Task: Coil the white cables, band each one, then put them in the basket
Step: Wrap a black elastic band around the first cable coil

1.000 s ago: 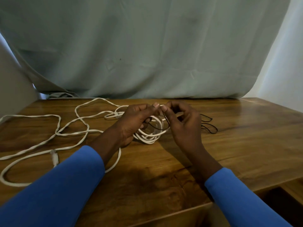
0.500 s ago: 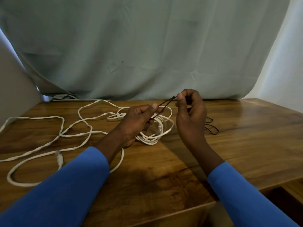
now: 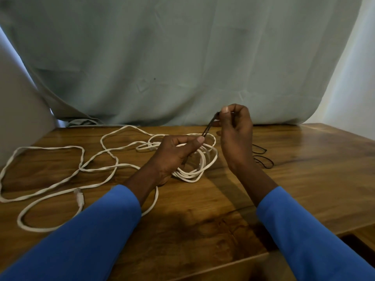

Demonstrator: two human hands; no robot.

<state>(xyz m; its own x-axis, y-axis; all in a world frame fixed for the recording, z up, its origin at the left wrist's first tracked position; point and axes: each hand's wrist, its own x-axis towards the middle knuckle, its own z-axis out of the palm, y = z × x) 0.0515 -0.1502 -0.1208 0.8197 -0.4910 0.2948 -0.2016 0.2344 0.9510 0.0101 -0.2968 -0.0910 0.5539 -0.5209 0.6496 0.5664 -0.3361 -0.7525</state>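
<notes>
Right hand (image 3: 235, 136) had lifted higher, stretching the dark band (image 3: 209, 126) taut; left hand (image 3: 178, 153) pinched band and coiled white cable (image 3: 198, 167) on counter (image 3: 304, 179) (band may snap back if either pinch slips)

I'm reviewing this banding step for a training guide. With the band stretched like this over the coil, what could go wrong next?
The dark band is pulled taut between the right hand and left hand; a slip could snap it back.

Only the left hand pins the coiled white cable, so its loops may spring apart.

The loose white cable sprawled over the table lies close to the coil and could get caught up.
</notes>
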